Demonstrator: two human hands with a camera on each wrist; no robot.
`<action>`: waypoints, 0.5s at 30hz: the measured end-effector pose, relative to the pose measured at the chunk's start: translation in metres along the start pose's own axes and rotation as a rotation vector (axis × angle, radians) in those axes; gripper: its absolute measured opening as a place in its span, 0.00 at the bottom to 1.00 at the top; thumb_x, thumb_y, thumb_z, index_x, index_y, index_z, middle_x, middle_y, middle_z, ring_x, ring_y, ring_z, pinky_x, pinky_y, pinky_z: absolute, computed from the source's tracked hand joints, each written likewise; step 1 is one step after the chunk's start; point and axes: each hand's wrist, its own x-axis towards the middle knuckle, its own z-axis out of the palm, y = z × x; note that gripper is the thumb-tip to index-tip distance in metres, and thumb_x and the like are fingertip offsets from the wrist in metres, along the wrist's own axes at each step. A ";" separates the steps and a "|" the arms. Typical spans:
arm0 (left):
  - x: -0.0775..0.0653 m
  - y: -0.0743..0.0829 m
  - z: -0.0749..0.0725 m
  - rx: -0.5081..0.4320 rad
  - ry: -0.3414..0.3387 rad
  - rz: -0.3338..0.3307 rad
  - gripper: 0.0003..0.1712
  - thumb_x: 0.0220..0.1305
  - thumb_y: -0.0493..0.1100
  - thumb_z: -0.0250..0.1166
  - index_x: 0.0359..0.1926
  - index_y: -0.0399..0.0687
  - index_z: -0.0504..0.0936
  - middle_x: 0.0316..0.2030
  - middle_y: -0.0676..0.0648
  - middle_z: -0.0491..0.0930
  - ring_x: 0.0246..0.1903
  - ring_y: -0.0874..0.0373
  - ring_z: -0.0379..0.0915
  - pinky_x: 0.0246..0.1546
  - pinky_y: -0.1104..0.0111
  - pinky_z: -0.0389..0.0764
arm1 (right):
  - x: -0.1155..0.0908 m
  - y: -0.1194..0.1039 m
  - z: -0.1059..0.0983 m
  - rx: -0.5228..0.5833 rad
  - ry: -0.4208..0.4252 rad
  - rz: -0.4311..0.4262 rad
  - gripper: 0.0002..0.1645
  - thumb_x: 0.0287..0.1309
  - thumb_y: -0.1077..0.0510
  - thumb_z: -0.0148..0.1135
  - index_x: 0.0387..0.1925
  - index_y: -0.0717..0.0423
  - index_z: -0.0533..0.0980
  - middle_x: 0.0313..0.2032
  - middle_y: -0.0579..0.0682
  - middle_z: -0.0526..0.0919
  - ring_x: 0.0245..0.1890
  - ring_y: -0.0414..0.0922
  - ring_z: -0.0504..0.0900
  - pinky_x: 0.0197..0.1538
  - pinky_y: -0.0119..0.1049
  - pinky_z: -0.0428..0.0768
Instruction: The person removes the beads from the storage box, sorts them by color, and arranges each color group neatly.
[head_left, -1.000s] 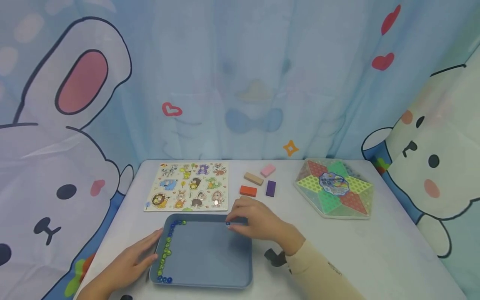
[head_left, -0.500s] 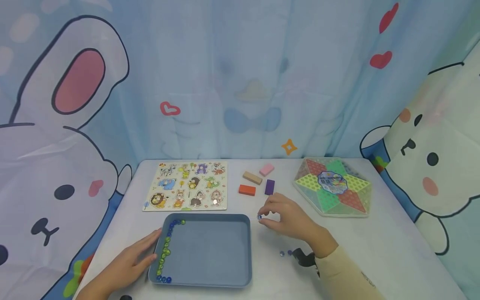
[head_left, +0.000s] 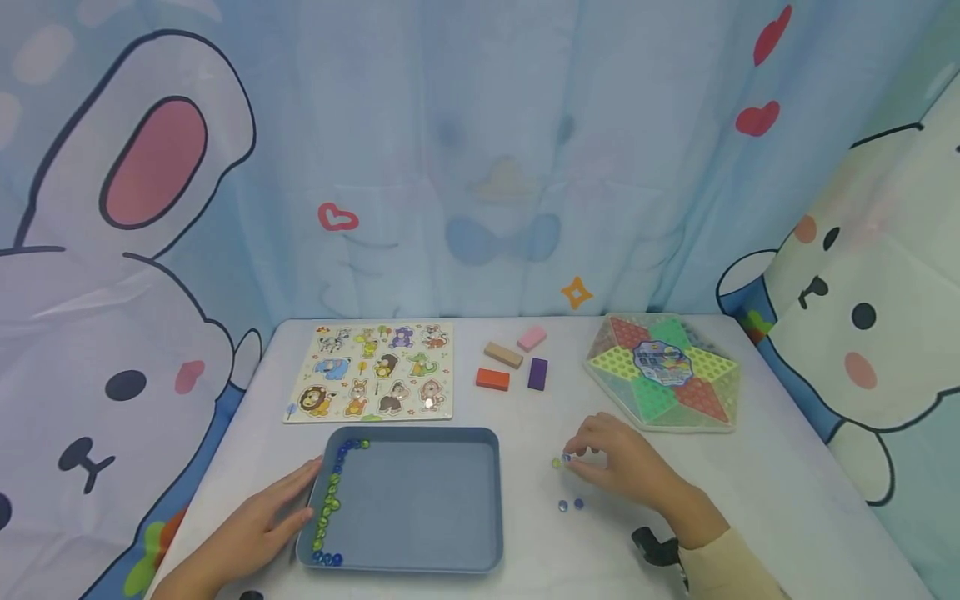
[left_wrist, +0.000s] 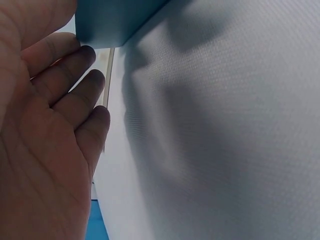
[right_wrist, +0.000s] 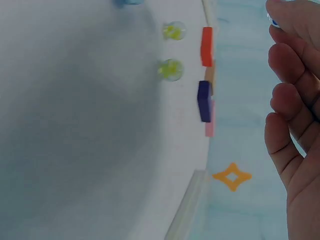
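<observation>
A blue-grey tray [head_left: 405, 500] holds a line of green marbles [head_left: 331, 503] along its left side. Blue marbles [head_left: 327, 559] sit at the near left corner, with more at the far left corner. My left hand [head_left: 258, 521] rests against the tray's left wall, its fingers loosely extended in the left wrist view. Right of the tray, my right hand [head_left: 618, 462] pinches a blue marble [head_left: 566, 457] between thumb and index finger. A yellow-green marble [head_left: 556, 463] lies beside those fingertips; the right wrist view shows two yellow-green marbles [right_wrist: 171, 70] on the table.
Two bluish marbles [head_left: 563, 506] lie nearer on the white table [head_left: 540, 546]. Behind the tray is an animal puzzle board [head_left: 375, 372]. Several coloured blocks [head_left: 492, 379] stand beside it, and a hexagonal game board [head_left: 663, 372] lies at the far right. A printed curtain [head_left: 510, 125] hangs behind.
My right hand has moved right, from over the tray's far right corner to the table, a blue marble still at its fingertips. Marbles on the table have come into sight. The left hand stays put.
</observation>
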 end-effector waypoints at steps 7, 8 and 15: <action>0.000 -0.004 0.002 0.007 0.000 0.003 0.41 0.77 0.66 0.55 0.82 0.54 0.60 0.80 0.50 0.61 0.78 0.48 0.59 0.73 0.49 0.70 | -0.022 0.010 0.005 -0.011 -0.040 0.034 0.08 0.56 0.54 0.79 0.38 0.39 0.89 0.33 0.27 0.79 0.38 0.33 0.77 0.43 0.31 0.85; -0.001 -0.004 0.002 0.011 0.003 0.005 0.41 0.77 0.66 0.55 0.82 0.54 0.60 0.80 0.50 0.61 0.78 0.48 0.59 0.72 0.49 0.70 | -0.024 0.011 0.006 -0.009 -0.043 0.039 0.08 0.56 0.54 0.79 0.38 0.39 0.89 0.33 0.27 0.79 0.38 0.33 0.77 0.43 0.31 0.85; 0.000 -0.004 0.002 0.015 0.004 0.008 0.42 0.77 0.66 0.56 0.82 0.54 0.60 0.80 0.50 0.61 0.78 0.48 0.59 0.72 0.49 0.68 | -0.038 0.020 0.013 -0.035 -0.087 0.074 0.07 0.57 0.52 0.78 0.36 0.34 0.88 0.33 0.26 0.79 0.38 0.27 0.74 0.42 0.30 0.84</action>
